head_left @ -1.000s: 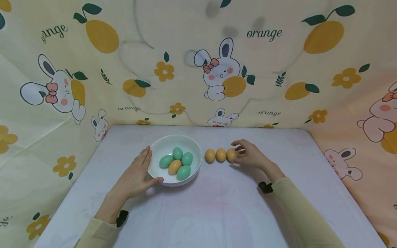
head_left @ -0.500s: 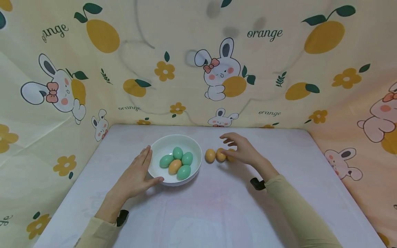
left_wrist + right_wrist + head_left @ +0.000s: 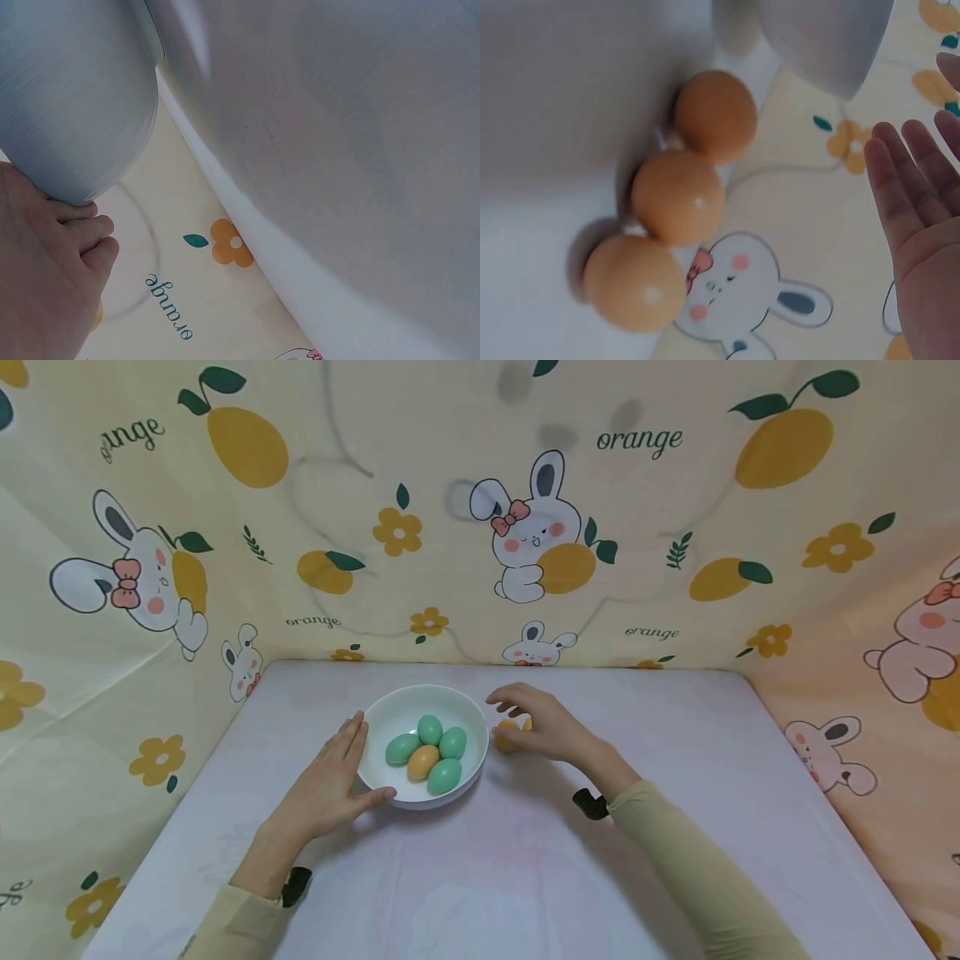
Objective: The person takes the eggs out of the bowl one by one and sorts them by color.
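A white bowl (image 3: 397, 714) on the table holds several green eggs (image 3: 445, 777) and one orange-brown egg (image 3: 423, 763). My left hand (image 3: 318, 797) rests against its left side, fingers straight and thumb at the near rim. In the left wrist view, that hand's fingertips touch the bowl's outer wall (image 3: 75, 97). Right of the bowl, three orange-brown eggs stand in a row; the right wrist view shows the lower egg (image 3: 635, 283), middle egg (image 3: 678, 197) and upper egg (image 3: 715, 116). Over them hovers my right hand (image 3: 551, 727), fingers extended, holding nothing and partly hiding them in the head view.
A white-covered table (image 3: 480, 885) lies under everything. Behind and at both sides hangs a curtain (image 3: 450, 568) printed with rabbits, oranges and flowers. Each wrist carries a small black device, such as the right one (image 3: 591, 804).
My right hand has moved left from the rightmost loose egg, over the row, to near the bowl. The eggs it passed stay on the table. My left hand and the bowl have not moved.
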{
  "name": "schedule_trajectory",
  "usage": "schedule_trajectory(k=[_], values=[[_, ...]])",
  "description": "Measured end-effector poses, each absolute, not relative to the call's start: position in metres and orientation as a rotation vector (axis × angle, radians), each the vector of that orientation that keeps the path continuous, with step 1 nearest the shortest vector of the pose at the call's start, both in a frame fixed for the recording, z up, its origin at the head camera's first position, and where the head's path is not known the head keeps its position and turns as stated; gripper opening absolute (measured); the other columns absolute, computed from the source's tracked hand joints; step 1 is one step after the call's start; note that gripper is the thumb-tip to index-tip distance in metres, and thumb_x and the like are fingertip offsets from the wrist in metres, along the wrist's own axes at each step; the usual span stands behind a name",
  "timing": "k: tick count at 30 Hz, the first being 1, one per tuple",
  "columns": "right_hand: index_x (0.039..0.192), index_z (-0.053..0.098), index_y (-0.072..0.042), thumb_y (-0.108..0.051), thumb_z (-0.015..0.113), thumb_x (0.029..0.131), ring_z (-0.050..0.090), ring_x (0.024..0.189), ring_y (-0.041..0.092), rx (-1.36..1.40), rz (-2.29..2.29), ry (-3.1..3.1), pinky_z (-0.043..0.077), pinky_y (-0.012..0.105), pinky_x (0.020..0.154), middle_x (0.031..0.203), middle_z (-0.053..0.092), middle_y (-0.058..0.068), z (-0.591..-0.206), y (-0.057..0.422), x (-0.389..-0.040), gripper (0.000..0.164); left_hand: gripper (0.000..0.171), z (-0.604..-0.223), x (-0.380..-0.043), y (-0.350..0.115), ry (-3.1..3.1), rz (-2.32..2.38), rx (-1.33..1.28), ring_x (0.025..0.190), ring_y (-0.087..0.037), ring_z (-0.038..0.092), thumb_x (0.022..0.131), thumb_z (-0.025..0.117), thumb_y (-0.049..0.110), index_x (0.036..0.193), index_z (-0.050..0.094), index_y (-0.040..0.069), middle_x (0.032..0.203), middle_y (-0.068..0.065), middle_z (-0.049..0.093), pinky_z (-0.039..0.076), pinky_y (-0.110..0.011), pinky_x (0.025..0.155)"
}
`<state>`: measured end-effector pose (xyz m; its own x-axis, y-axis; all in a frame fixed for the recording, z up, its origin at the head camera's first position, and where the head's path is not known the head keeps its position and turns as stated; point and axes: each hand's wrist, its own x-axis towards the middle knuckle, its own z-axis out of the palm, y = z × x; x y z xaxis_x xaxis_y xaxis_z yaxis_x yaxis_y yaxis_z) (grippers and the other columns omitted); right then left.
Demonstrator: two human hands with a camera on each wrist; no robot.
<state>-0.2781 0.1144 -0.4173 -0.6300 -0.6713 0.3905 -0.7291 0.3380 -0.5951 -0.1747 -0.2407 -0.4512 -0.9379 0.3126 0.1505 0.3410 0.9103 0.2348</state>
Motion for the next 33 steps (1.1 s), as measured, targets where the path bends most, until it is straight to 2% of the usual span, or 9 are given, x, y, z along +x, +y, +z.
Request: schedule_trajectory(k=[3, 9, 14, 22, 29, 33], values=[[0.123, 0.059, -0.01, -0.022, 0.072, 0.085, 0.061, 0.103, 0.02, 1.343, 1.155, -2.514, 0.052, 0.032, 0.089, 0.122, 0.058, 0.002, -0.416, 0.105, -0.276, 0.042, 0.112, -0.452, -0.175, -0.241, -2.968, -0.395, -0.503, 0.146, -0.029, 0.007, 0.079, 0.046, 0.078, 0.151, 0.007, 0.001, 0.16, -0.01, -0.001, 0.019, -0.049, 0.115], [0.119, 0.061, -0.012, -0.019, 0.072, 0.085, 0.059, 0.098, 0.011, 1.398, 1.084, -2.514, 0.053, 0.032, 0.085, 0.117, 0.06, 0.0, -0.412, 0.085, -0.272, 0.037, 0.112, -0.453, -0.175, -0.241, -2.975, -0.394, -0.505, 0.146, -0.028, 0.006, 0.079, 0.046, 0.078, 0.152, 0.006, 0.002, 0.16, -0.01, -0.001, 0.019, -0.048, 0.116], [0.119, 0.061, -0.014, -0.019, 0.07, 0.086, 0.06, 0.098, 0.016, 1.443, 1.02, -2.562, 0.053, 0.031, 0.081, 0.114, 0.062, 0.0, -0.412, 0.07, -0.268, 0.035, 0.112, -0.453, -0.175, -0.242, -2.963, -0.393, -0.506, 0.146, -0.029, 0.007, 0.079, 0.045, 0.078, 0.151, 0.008, 0.001, 0.159, -0.011, 0.0, 0.019, -0.048, 0.116], [0.121, 0.061, -0.009, -0.024, 0.068, 0.088, 0.06, 0.1, 0.021, 1.541, 0.939, -2.696, 0.052, 0.038, 0.085, 0.114, 0.064, 0.005, -0.419, 0.05, -0.266, 0.037, 0.112, -0.453, -0.177, -0.24, -2.974, -0.382, -0.493, 0.146, -0.028, 0.006, 0.079, 0.044, 0.079, 0.151, 0.008, 0.002, 0.16, -0.01, 0.001, 0.018, -0.048, 0.116], [0.119, 0.063, -0.013, -0.027, 0.069, 0.087, 0.06, 0.096, 0.015, 1.602, 0.818, -2.74, 0.049, 0.023, 0.084, 0.112, 0.063, 0.0, -0.425, 0.036, -0.266, 0.036, 0.111, -0.453, -0.177, -0.239, -2.986, -0.365, -0.468, 0.146, -0.029, 0.008, 0.079, 0.05, 0.074, 0.151, 0.008, 0.002, 0.16, -0.009, 0.002, 0.019, -0.049, 0.116], [0.119, 0.063, -0.014, -0.028, 0.068, 0.088, 0.059, 0.094, 0.016, 1.63, 0.763, -2.763, 0.047, 0.02, 0.083, 0.11, 0.063, -0.003, -0.425, 0.029, -0.265, 0.035, 0.11, -0.451, -0.177, -0.238, -2.985, -0.369, -0.474, 0.145, -0.03, 0.008, 0.08, 0.053, 0.072, 0.151, 0.008, 0.001, 0.16, -0.01, 0.002, 0.019, -0.05, 0.115]])
